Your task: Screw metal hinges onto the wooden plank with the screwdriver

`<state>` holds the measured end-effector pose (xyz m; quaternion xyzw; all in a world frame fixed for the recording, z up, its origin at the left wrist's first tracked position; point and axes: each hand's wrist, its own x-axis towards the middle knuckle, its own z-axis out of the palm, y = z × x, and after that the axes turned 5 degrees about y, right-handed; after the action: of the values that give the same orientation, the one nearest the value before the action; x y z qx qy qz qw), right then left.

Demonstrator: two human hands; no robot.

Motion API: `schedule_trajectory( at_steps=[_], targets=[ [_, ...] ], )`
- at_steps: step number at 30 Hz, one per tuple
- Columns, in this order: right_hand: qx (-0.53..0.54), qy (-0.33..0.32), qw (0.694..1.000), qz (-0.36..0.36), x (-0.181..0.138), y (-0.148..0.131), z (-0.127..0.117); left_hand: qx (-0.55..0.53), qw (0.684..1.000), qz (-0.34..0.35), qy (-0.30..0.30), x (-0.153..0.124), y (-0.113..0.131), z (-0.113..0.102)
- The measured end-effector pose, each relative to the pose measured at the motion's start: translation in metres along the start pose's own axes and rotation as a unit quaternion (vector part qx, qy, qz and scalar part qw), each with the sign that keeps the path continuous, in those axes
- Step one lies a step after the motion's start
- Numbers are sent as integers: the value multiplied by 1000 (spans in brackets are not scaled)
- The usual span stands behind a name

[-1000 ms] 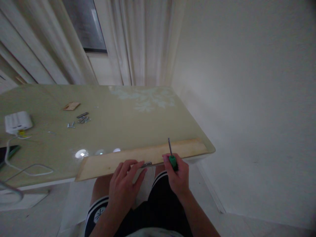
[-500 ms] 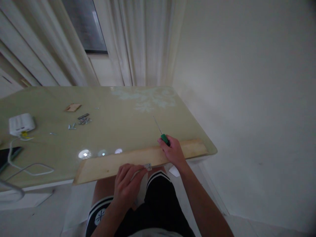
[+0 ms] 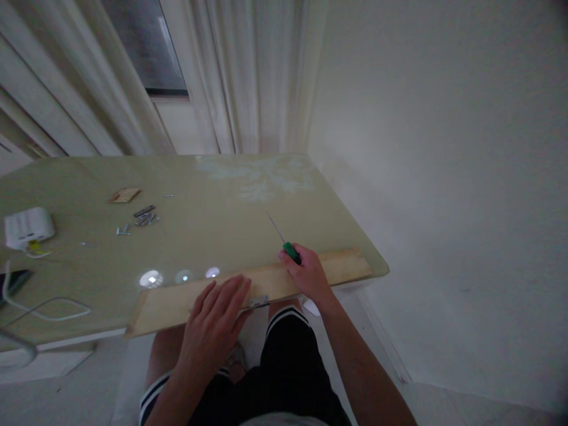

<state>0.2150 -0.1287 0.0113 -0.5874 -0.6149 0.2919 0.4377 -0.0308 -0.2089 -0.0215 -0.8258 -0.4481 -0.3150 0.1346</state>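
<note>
A long pale wooden board (image 3: pixel 168 302) lies along the table's front edge. My left hand (image 3: pixel 217 313) rests on it with fingers stretched out over the top and the thumb at the front edge. Just right of that thumb, a small metal hinge (image 3: pixel 259 301) sits at the board's front edge. My right hand (image 3: pixel 308 275) is closed around the green handle of a screwdriver (image 3: pixel 290 251). Its thin shaft points up and left, away from me, over the table. The right wrist is above the board.
The glossy table (image 3: pixel 213 225) meets a white wall on the right. Several screws (image 3: pixel 146 219) lie at left, near a small flat brown piece (image 3: pixel 125 195). A white box-shaped device (image 3: pixel 29 228) and a white cable (image 3: pixel 66 318) are farther left. Curtains hang behind.
My left hand has let go of the hinge and spread over the board, leaving the hinge lying at the edge. The right hand with the screwdriver has shifted slightly left.
</note>
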Motion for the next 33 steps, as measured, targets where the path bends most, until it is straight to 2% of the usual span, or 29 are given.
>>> schedule_trajectory(
  at_steps=[6, 8, 11, 14, 17, 22, 25, 29, 33],
  targets=[
    [-22, -15, 1000, 4, -2, -3, -3, 50, 997, 66, -2, 5, -12, -6],
    [-84, -38, 996, -3, 3, -7, -4, 54, 995, 78, -5, 8, -13, -8],
    [-212, -97, 972, -29, 18, -17, -4, 53, 995, 83, -11, 19, -17, -11],
    [-258, -145, 954, -41, 37, -26, -4, 55, 995, 83, -27, 33, -25, -14],
    [-277, -164, 946, -41, 54, -30, -2, 45, 993, 65, -89, 51, -33, -18],
    [-319, -162, 933, -44, 79, -33, 6, 41, 970, -1, -238, 86, -46, -24],
    [-336, -146, 929, -45, 91, -33, 10, 56, 957, -25, -282, 101, -52, -25],
    [-347, -149, 925, -46, 94, -32, 10, 59, 956, -32, -286, 103, -52, -25],
    [-349, -152, 923, -54, 78, -32, 8, 63, 970, -5, -235, 86, -46, -21]
  ],
)
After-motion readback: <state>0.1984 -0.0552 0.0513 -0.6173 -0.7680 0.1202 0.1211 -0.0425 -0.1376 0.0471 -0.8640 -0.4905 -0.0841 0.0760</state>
